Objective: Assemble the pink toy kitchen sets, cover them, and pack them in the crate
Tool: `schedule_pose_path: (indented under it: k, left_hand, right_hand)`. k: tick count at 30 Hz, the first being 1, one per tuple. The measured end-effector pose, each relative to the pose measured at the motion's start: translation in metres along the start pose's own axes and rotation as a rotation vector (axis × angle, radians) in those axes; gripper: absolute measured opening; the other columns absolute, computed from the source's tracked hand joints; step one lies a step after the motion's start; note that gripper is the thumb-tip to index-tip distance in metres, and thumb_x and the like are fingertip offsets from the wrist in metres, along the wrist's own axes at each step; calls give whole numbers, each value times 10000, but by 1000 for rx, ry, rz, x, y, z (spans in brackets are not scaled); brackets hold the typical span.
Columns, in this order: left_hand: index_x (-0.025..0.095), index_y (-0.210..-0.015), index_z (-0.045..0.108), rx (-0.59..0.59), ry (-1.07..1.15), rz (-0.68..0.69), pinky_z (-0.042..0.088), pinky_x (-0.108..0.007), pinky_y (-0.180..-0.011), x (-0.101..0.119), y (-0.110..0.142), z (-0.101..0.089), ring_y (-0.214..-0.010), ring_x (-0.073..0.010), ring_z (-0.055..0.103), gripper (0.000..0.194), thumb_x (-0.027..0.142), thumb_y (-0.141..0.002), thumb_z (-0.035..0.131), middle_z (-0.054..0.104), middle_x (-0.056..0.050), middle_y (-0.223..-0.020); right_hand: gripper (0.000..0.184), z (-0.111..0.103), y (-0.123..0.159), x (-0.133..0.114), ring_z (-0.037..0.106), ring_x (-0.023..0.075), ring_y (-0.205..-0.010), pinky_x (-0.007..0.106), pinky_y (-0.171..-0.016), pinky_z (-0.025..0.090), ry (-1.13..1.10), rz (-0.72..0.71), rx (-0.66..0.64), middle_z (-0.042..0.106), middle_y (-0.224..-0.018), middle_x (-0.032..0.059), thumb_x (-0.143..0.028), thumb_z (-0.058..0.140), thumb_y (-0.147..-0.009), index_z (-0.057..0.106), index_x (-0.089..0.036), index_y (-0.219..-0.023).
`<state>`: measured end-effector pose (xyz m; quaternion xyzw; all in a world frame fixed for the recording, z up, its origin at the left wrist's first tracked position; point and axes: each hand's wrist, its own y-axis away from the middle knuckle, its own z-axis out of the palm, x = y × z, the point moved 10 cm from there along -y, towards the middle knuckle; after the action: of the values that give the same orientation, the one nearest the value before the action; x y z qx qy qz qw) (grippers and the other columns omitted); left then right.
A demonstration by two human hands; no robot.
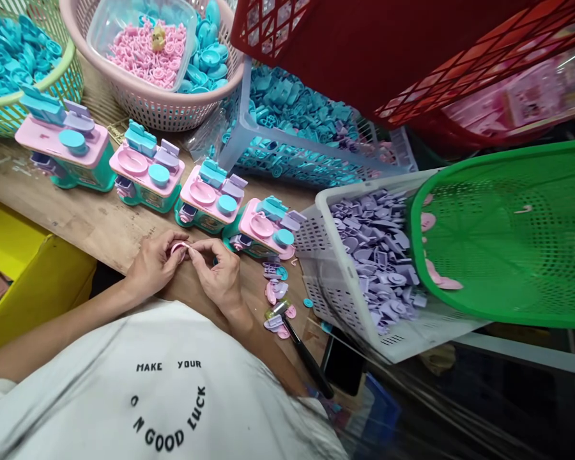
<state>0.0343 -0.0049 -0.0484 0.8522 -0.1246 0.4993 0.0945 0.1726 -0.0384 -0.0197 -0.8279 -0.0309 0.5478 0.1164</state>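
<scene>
My left hand (151,263) and my right hand (220,273) meet over the wooden table (100,220), both pinching a small pink plastic part (179,247) between the fingertips. Just beyond them stands a row of several toy kitchen sets (209,197) with pink tops and teal fittings. To the right of my right hand lies a small pile of loose pink, purple and teal parts (275,291), and a small hammer (294,338) with a black handle.
A white basket (326,281) of purple parts sits at right beside a tilted green basket (508,236). A pale blue basket (249,128) holds teal parts; a pink basket (163,105) holds a tub of pink parts. A yellow bin (33,281) stands at left.
</scene>
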Motion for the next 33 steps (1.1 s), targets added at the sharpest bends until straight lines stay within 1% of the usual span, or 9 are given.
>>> schedule_pose_path:
  k: [6, 10, 14, 17, 19, 22, 26, 29, 33]
  left_hand:
    - [136, -1096, 699, 85, -62, 110, 584, -298, -752, 13, 2, -5, -797, -193, 750, 291, 301, -943, 515, 795, -80, -930]
    - [141, -1159, 674, 201, -185, 278, 592, -275, -785, 26, 11, -10, -876, -183, 764, 269, 245, -980, 502, 801, -82, -1023]
    - [141, -1201, 668, 270, -307, 418, 601, -266, -811, 32, 20, -6, -890, -177, 773, 289, 184, -991, 474, 801, -88, -1056]
    - [133, -1160, 694, 307, -297, 421, 612, -285, -822, 29, 22, -9, -903, -195, 778, 302, 168, -975, 457, 801, -106, -1060]
    - [143, -1104, 716, 318, -211, 340, 614, -285, -787, 21, 21, -17, -866, -195, 777, 298, 183, -958, 460, 805, -103, -1015]
    - [166, -1017, 724, 352, 69, 98, 600, -250, -696, -3, 19, -43, -771, -167, 760, 256, 257, -938, 497, 801, -76, -922]
    - [145, -1023, 679, 476, 514, -148, 616, -285, -764, -33, 26, -87, -808, -183, 756, 315, 420, -881, 622, 789, -96, -923]
    - [138, -1057, 665, 546, 644, -149, 605, -323, -855, -40, 23, -126, -878, -198, 749, 402, 476, -840, 683, 780, -111, -985]
    - [134, -1143, 667, 656, 512, 0, 565, -337, -950, -43, 6, -193, -1013, -213, 717, 427, 469, -882, 621, 757, -117, -1111]
  right_hand:
    - [129, -1, 0, -8, 726, 185, -886, 325, -832, 570, 51, -26, 35, 778, -906, 45, -294, 640, -963, 695, -219, -875]
    - [165, -1, 1, -8, 696, 193, -850, 341, -819, 556, 112, -14, 79, 750, -855, 43, -326, 625, -968, 678, -223, -851]
    - [174, 5, 1, -6, 679, 198, -821, 353, -801, 529, 152, -29, 99, 729, -822, 39, -311, 620, -968, 664, -213, -830]
    - [168, 13, 1, -7, 666, 196, -801, 354, -798, 511, 154, -59, 96, 721, -804, 31, -286, 631, -962, 665, -204, -819]
    - [163, 21, -1, -10, 666, 188, -808, 341, -799, 511, 125, -61, 85, 728, -823, 28, -288, 624, -974, 674, -204, -845]
    - [138, 40, -4, -33, 676, 190, -917, 329, -838, 517, 82, -168, 32, 756, -955, 51, -298, 592, -1004, 690, -204, -980]
    - [208, 83, -7, -90, 658, 229, -1123, 398, -999, 439, 211, -519, -119, 759, -1164, 83, -303, 576, -1010, 668, -217, -1176]
    - [172, 124, -27, -113, 609, 255, -1237, 446, -1085, 326, 359, -622, -271, 755, -1223, 70, -279, 570, -1020, 692, -242, -1135]
    - [227, 169, -79, -131, 583, 260, -1220, 457, -1105, 277, 550, -647, -334, 766, -1110, 86, -260, 477, -1063, 698, -227, -1019]
